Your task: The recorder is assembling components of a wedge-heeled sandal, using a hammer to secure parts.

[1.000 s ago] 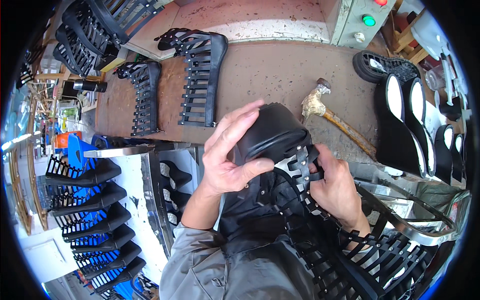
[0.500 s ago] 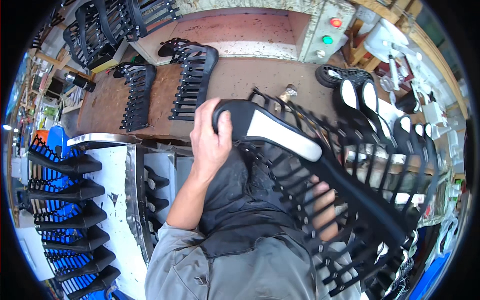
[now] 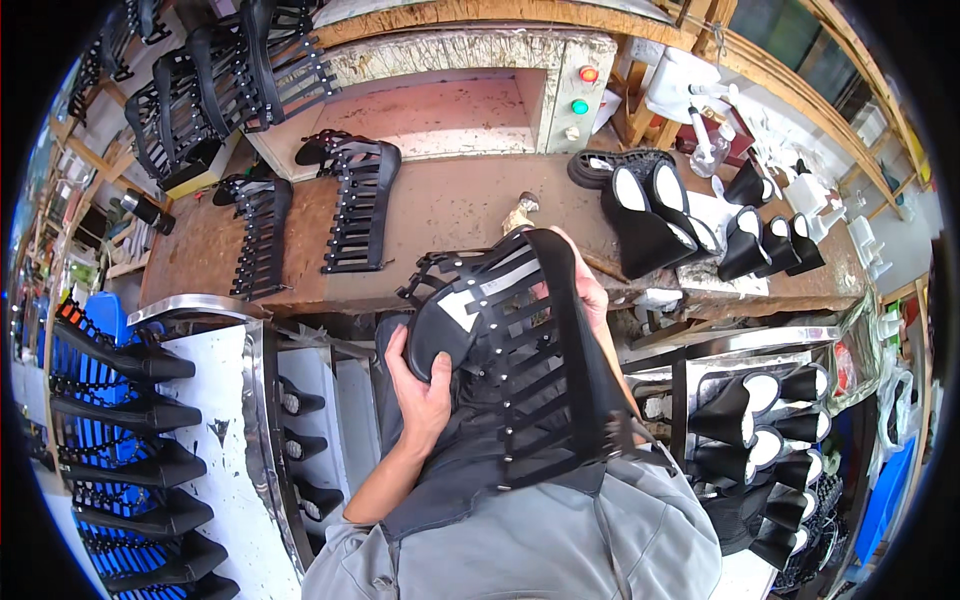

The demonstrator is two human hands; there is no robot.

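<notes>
In front of my body I hold a black gladiator-style strappy tall sandal, its row of cut straps with metal studs hanging toward my lap. My left hand is closed on the rounded toe end, thumb on the dark sole. Beside the toe, a white patch of the sole shows. My right hand grips the sandal from its far right side near the heel; part of its fingers is hidden behind the black leather.
Two similar sandals lie on the brown workbench. A pale cabinet with coloured buttons stands behind. Black wedge soles are at the bench's right, more on the right rack. Black uppers line the left rack.
The sandal has swung from stretching out rightward to hanging upright before me. My right hand has come up to its heel side; the left has moved slightly down. The view has shifted.
</notes>
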